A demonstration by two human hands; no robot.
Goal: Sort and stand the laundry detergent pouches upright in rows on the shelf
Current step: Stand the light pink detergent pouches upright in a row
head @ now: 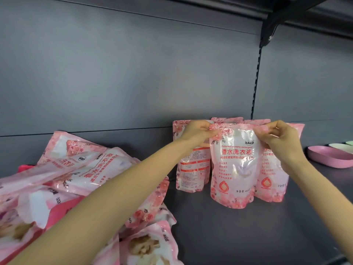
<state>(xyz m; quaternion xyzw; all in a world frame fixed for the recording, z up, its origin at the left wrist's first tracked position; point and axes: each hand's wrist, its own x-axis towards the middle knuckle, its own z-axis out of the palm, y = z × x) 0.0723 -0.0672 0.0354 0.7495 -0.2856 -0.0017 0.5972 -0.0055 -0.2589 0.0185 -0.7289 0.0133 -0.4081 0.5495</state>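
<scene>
— Where do we have the pouch (234, 169)?
— Upright on the shelf (248, 236), right of centre, just in front of the standing pouches (191, 169).
— And our grip?
— Our left hand (198, 131) pinches its top left corner, our right hand (282, 140) its top right. The pile (86, 178) lies near left; a dish (328, 156) sits far right.

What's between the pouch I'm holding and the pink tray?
In the head view: another upright pouch beside the held pouch, partly behind your right hand, then bare shelf up to the pink tray.
</scene>
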